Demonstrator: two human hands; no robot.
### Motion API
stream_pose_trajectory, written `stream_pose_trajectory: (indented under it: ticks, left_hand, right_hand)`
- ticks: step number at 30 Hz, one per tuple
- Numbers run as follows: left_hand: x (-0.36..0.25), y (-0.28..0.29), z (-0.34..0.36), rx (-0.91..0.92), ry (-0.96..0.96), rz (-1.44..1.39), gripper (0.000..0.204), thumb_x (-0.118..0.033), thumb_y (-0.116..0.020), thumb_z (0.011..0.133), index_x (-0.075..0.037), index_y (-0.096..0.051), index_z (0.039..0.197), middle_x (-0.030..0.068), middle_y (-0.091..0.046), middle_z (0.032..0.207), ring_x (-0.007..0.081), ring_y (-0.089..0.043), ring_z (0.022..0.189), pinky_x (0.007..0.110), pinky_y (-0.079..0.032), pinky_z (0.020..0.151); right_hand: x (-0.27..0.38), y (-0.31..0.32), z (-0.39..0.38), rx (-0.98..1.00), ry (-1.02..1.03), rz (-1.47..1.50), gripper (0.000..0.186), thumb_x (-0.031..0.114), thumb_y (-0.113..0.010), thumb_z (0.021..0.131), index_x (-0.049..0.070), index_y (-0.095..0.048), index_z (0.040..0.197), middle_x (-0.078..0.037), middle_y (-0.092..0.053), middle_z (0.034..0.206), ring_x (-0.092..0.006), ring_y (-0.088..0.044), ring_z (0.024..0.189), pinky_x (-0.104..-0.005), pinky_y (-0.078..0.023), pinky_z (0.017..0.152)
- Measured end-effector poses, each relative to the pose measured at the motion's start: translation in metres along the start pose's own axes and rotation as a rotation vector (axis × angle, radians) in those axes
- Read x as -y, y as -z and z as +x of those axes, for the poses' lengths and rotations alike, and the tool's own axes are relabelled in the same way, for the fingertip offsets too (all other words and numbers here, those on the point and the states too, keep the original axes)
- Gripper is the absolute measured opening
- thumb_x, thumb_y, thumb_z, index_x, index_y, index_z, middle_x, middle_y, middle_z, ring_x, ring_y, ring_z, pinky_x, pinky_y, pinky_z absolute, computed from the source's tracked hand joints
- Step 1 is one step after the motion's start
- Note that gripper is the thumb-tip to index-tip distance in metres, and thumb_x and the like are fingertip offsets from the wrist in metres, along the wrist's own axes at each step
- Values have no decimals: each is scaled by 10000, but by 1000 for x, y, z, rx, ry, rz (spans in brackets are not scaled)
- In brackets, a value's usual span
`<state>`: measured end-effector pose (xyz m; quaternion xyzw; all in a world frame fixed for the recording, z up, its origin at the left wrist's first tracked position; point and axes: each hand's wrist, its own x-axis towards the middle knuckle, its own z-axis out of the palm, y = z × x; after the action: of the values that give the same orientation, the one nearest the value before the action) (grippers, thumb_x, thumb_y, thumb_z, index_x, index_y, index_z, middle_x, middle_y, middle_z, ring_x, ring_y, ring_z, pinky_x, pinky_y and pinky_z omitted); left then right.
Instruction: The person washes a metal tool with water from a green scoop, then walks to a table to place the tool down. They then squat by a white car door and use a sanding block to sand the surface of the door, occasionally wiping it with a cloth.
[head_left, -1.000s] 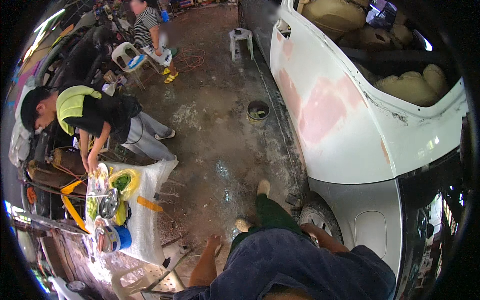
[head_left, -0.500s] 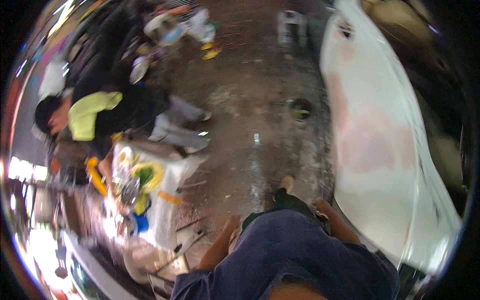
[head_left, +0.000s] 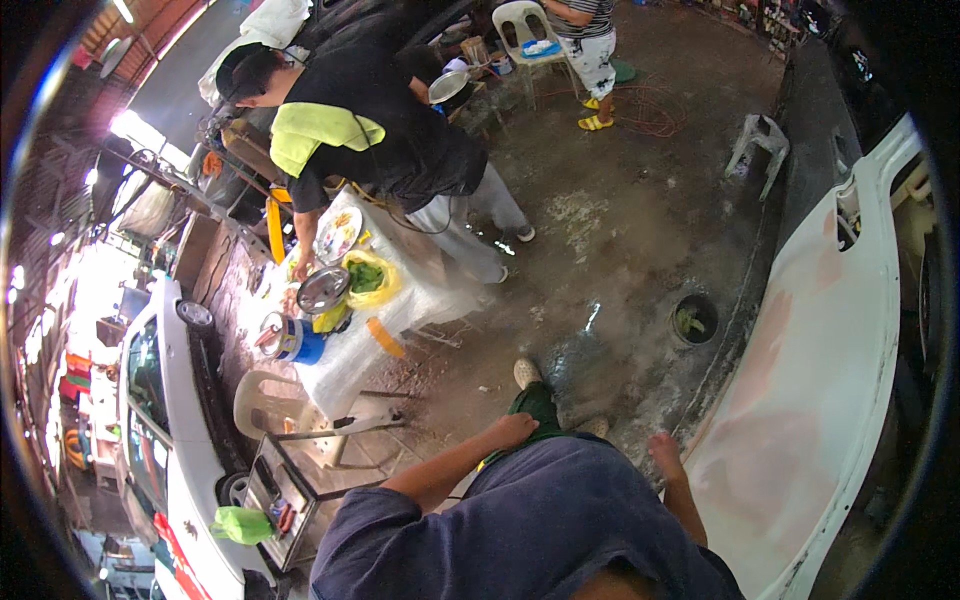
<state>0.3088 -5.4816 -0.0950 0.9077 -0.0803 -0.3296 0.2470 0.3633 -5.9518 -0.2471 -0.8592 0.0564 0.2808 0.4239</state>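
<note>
My left hand (head_left: 512, 430) hangs beside my dark green trousers, its back toward me; the fingers curl under and are mostly hidden. On the other side my right hand (head_left: 663, 455) hangs loosely with its fingers slightly apart and nothing seen in it. It is close to the edge of a large white car body panel (head_left: 790, 440) with pinkish sanded patches, apparently without touching it. A plastic-covered table (head_left: 425, 300) stands to the left, beyond the reach of my left hand. On it are a yellow bag of green leaves (head_left: 368, 278), a metal lid (head_left: 323, 290) and a blue can (head_left: 300, 340).
A person in black (head_left: 370, 130) with a yellow-green cloth leans over the table. Farther off stands another person in striped top (head_left: 590, 20). A black bucket (head_left: 694, 320), white stool (head_left: 760, 150), beige chair (head_left: 262, 400), metal-framed stand (head_left: 285, 490) and white car (head_left: 180, 400) are around me.
My view has swung left, so the table and the person in black appear farther right. I have stepped along the floor, and my left hand now shows in front of my trousers.
</note>
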Motion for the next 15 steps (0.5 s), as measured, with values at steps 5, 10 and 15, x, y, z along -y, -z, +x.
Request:
stream_pose_trajectory:
  ticks: [5, 10, 15]
  left_hand:
    - [-77, 68, 9, 103, -99, -54, 376, -324, -454, 1002, 1, -629, 1072, 222, -641, 1133, 392, -623, 1061, 469, -508, 902]
    - [-66, 75, 31, 42, -212, -125, 370, -335, -477, 984, -15, -646, 1063, 197, -662, 1105, 372, -635, 1052, 473, -498, 890]
    - [-94, 104, 65, 165, -4, -289, 366, -340, -490, 954, -47, -651, 1103, 179, -673, 1107, 373, -637, 1059, 483, -486, 901]
  right_hand:
    - [11, 14, -7, 189, 57, -57, 501, 482, -486, 953, 19, -602, 800, -180, -587, 774, -357, -614, 788, -467, -466, 720]
    - [-16, 3, 11, 110, 441, -189, 543, 495, -470, 953, 6, -590, 749, -200, -571, 768, -394, -583, 761, -502, -449, 699]
    - [15, 20, -2, 27, 290, -245, 393, 341, -498, 984, 29, -611, 773, -178, -610, 788, -379, -616, 807, -475, -483, 724]
